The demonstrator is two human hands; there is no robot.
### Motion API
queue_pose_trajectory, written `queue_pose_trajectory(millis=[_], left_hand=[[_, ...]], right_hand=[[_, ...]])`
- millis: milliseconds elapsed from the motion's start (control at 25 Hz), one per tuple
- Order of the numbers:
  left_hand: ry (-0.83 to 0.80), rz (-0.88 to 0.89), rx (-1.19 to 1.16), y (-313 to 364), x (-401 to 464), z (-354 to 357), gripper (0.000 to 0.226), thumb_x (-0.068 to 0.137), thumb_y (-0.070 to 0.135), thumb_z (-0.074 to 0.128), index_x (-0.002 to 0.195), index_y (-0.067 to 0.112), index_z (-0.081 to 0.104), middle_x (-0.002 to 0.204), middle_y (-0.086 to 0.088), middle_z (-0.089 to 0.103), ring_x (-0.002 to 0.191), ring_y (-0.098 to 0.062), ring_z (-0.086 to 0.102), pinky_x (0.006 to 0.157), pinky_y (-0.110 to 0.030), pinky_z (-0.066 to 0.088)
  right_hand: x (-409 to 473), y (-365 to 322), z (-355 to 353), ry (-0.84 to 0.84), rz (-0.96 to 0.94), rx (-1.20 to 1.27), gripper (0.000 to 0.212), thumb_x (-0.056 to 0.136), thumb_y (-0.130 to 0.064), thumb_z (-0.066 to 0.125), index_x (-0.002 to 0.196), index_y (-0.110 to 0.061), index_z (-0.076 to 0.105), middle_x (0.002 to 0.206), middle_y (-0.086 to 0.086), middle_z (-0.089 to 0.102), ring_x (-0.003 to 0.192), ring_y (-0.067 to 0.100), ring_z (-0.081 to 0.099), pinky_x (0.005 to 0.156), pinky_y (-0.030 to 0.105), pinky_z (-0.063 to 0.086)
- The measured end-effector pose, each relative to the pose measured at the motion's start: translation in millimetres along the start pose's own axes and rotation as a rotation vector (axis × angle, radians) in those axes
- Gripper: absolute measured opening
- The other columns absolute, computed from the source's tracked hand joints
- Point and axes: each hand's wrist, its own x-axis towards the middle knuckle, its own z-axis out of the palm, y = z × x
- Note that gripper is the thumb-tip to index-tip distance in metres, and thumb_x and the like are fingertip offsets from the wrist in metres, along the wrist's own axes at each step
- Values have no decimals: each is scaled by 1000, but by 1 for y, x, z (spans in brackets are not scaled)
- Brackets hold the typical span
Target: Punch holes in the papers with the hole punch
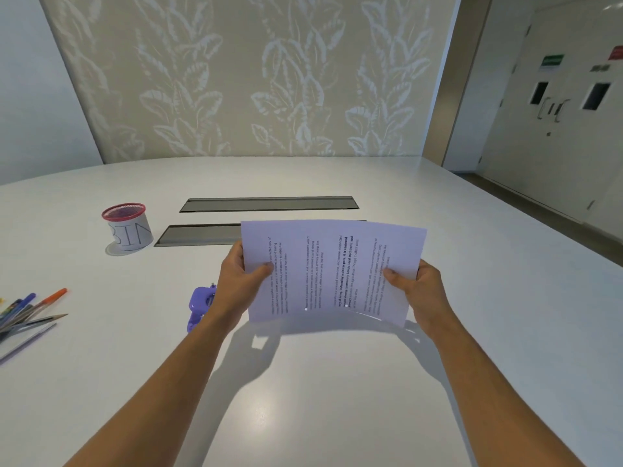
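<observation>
My left hand [241, 281] pinches the left edge of the papers [332, 271], thumb on the printed face, fingers curled behind; my right hand [419, 291] pinches the right edge the same way. The stack hangs clear above the table [303, 399], bowed slightly between my 2 grips, text running sideways. The purple hole punch [199, 306] sits on the table just left of my left wrist, partly hidden by it. I cannot tell how many sheets I hold. My worry: if the edges are not squared, holes will land unevenly; releasing 1 side to reach the punch could let sheets fan or slip.
</observation>
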Motion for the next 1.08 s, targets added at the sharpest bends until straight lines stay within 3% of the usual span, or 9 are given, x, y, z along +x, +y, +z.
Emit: queue_pose_trajectory(millis=[200, 400, 560, 720, 840, 960, 1080], left_hand=[[41, 78, 47, 15, 5, 4, 29, 77, 23, 68, 100, 34, 54, 104, 9, 68, 89, -16, 70, 67, -28, 57], [52, 17, 123, -5, 0, 7, 31, 86, 7, 66, 110, 19, 51, 110, -3, 64, 97, -22, 67, 72, -32, 56], [79, -7, 124, -13, 0, 9, 29, 87, 8, 66, 110, 18, 51, 110, -2, 65, 97, -20, 66, 72, -30, 55], [82, 27, 93, -1, 12, 4, 30, 85, 15, 71, 106, 26, 53, 105, 5, 68, 87, -16, 70, 65, -24, 55], [98, -38, -93, 0, 20, -6, 27, 80, 20, 74, 101, 26, 58, 96, 0, 72, 85, -19, 71, 62, -26, 55], [99, -159, -266, -8, 19, -6, 39, 74, 29, 73, 109, 22, 57, 100, -2, 70, 94, -23, 66, 74, -35, 53], [2, -243, -426, -17, 6, 15, 45, 75, 27, 72, 114, 23, 48, 109, -2, 67, 102, -23, 65, 83, -43, 53]], right_hand=[[7, -11, 2, 31, -56, -48, 23, 84, -10, 75, 106, -14, 69, 104, 4, 75, 87, 26, 72, 77, 40, 58], [-5, 7, 1, 27, -17, -59, 21, 83, -6, 74, 101, -18, 69, 105, 6, 75, 86, 19, 72, 74, 34, 56], [-9, 11, 1, 35, 8, -56, 22, 84, -8, 74, 102, -19, 70, 103, 1, 76, 87, 18, 74, 71, 32, 57], [-7, -1, -3, 43, -4, -18, 22, 84, -7, 74, 105, -15, 71, 102, 0, 77, 91, 22, 73, 79, 40, 58], [-9, -3, -6, 84, 9, 86, 26, 85, -3, 71, 110, -9, 69, 108, 6, 75, 98, 31, 71, 86, 46, 56], [-9, -5, -3, 116, 36, 189, 29, 86, -1, 68, 114, -8, 67, 112, 9, 74, 103, 31, 69, 90, 46, 54], [-10, -4, 6, 116, 61, 298, 29, 86, 2, 67, 111, -12, 68, 111, 6, 74, 100, 24, 71, 84, 39, 57]])
